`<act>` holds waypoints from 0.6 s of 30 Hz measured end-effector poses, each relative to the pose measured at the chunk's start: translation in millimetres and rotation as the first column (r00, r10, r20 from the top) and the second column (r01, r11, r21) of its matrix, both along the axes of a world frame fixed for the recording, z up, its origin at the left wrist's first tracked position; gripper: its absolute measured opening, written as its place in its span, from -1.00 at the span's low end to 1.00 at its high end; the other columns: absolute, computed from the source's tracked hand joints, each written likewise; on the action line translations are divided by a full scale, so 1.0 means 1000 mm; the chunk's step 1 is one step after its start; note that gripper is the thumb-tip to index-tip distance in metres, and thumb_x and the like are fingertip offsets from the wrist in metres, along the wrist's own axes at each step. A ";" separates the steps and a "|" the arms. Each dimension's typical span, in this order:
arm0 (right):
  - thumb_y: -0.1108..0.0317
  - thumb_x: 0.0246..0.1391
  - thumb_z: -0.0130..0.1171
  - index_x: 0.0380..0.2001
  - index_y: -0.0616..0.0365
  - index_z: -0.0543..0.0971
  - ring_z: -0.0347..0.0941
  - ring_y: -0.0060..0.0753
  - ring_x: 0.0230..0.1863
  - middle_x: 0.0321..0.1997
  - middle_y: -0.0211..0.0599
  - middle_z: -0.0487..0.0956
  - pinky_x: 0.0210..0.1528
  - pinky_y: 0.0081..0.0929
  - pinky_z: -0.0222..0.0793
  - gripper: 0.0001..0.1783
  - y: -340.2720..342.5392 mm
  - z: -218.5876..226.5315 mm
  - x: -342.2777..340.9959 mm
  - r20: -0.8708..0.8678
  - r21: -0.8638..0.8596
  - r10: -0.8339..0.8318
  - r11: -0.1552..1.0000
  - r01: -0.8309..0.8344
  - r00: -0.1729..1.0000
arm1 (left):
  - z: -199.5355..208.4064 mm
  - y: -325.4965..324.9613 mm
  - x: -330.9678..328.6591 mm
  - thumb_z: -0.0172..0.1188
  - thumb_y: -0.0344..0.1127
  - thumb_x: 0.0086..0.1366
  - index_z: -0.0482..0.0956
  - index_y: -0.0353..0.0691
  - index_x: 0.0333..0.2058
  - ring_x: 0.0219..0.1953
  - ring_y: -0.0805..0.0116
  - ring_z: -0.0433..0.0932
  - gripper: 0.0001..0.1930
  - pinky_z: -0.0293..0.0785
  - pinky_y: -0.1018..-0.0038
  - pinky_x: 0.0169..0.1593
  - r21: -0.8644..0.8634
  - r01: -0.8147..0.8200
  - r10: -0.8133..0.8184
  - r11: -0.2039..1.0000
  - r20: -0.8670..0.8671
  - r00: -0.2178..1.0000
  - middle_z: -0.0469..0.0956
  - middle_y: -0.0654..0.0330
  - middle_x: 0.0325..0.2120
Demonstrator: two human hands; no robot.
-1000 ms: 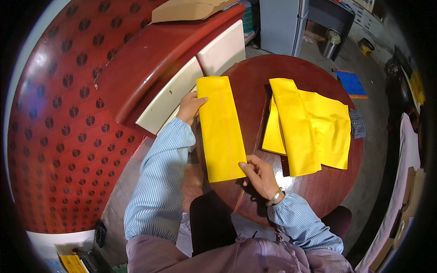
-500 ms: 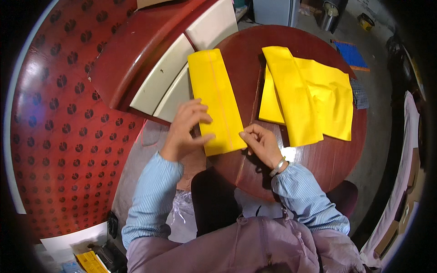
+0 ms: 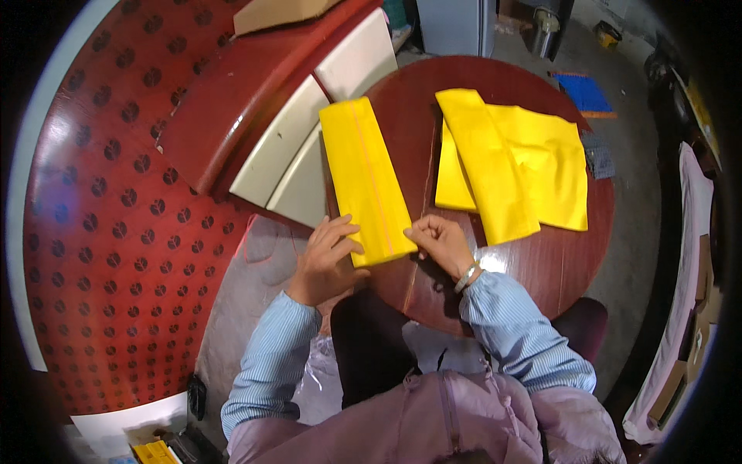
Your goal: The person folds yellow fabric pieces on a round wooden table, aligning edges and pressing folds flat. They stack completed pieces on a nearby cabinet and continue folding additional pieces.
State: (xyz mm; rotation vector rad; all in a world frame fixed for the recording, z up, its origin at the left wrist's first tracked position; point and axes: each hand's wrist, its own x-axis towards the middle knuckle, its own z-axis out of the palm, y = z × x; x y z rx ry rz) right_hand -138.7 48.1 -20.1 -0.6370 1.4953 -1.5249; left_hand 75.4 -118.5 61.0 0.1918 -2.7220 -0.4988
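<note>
A folded yellow sheet point(image 3: 363, 178), long and narrow with a thin orange line down its length, lies slanting on the left part of the round dark-red table point(image 3: 413, 85). My right hand point(image 3: 444, 243) pinches its near right corner between thumb and fingers. At the near left corner is my left hand point(image 3: 328, 259), its fingers resting on the side edge and its thumb apart by the near edge. To the right, more yellow sheets point(image 3: 502, 170) lie overlapping in a loose pile, one folded strip slanting across the top.
White drawer-like panels point(image 3: 282, 147) of a red cabinet adjoin the table's left side, with cardboard point(image 3: 282, 11) on top. A large red patterned panel point(image 3: 116, 209) stands at left. A blue mat point(image 3: 587, 94) and a metal bin point(image 3: 546, 35) are on the floor beyond.
My left hand has come down from above the folded sheet's middle to its near left corner. My right hand keeps its pinch. The view has shifted slightly.
</note>
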 end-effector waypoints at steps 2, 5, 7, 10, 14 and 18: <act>0.25 0.30 0.40 -0.27 0.25 0.66 0.47 -0.70 -0.53 -0.49 -0.48 0.63 -0.46 -0.63 0.38 -0.75 -0.001 0.001 0.001 -0.025 -0.028 -0.010 1.000 0.009 1.000 | 0.006 -0.002 -0.013 0.56 -0.38 0.08 0.64 -0.24 -0.18 0.29 -0.17 0.52 -0.66 0.33 -0.08 0.43 0.125 -0.054 0.066 0.991 -0.097 0.993 0.61 -0.08 0.08; 0.31 0.27 0.41 -0.22 0.22 0.67 0.45 -0.69 -0.48 -0.50 -0.48 0.60 -0.41 -0.55 0.39 -0.80 0.001 0.014 0.000 -0.248 0.084 -0.007 0.996 0.029 0.969 | 0.010 -0.004 -0.048 0.46 -0.27 0.27 0.55 -0.33 0.15 0.44 -0.21 0.32 -0.47 0.20 -0.03 0.50 0.252 -0.176 0.203 0.952 -0.083 0.976 0.46 -0.18 0.29; 0.30 0.25 0.41 -0.20 0.23 0.67 0.45 -0.64 -0.44 -0.48 -0.42 0.60 -0.34 -0.54 0.41 -0.79 0.004 0.031 0.004 -0.393 -0.115 -0.159 0.986 0.123 0.906 | 0.004 0.001 -0.076 0.42 -0.23 0.32 0.42 -0.36 0.33 0.52 -0.21 0.19 -0.32 0.11 0.00 0.54 0.296 -0.219 0.259 0.930 -0.106 0.960 0.36 -0.19 0.39; 0.40 0.30 0.30 -0.07 0.22 0.66 0.57 -0.30 -0.12 -0.16 -0.21 0.66 -0.02 -0.39 0.49 -0.81 -0.009 0.056 -0.012 -0.631 -0.196 -0.217 0.974 0.118 0.745 | -0.009 0.008 -0.084 0.36 -0.01 0.36 0.20 -0.37 0.47 0.58 -0.25 0.01 -0.12 -0.08 -0.12 0.57 0.063 -0.202 0.197 0.977 0.077 0.977 0.19 -0.27 0.47; 0.23 0.42 0.13 0.21 0.05 0.62 0.36 0.00 0.44 0.38 -0.14 0.52 0.46 -0.03 0.21 -0.62 -0.085 0.063 -0.040 -0.889 -0.222 -0.081 0.937 -0.270 0.451 | -0.032 0.013 -0.071 0.32 0.16 0.35 0.24 -0.37 0.46 0.58 -0.30 -0.02 -0.08 -0.15 -0.25 0.55 -0.028 -0.180 0.182 0.983 0.126 0.975 0.14 -0.30 0.48; -0.11 0.50 -0.10 0.39 -0.19 0.50 0.03 -0.17 0.67 0.63 -0.42 0.28 0.65 0.16 -0.20 -0.44 -0.186 0.048 -0.060 -0.976 0.218 0.196 0.854 -0.473 -0.097 | -0.041 0.018 -0.068 0.35 0.17 0.32 0.30 -0.26 0.45 0.59 -0.25 -0.05 -0.11 -0.19 -0.25 0.55 -0.038 -0.203 0.206 0.979 0.115 0.972 0.10 -0.26 0.50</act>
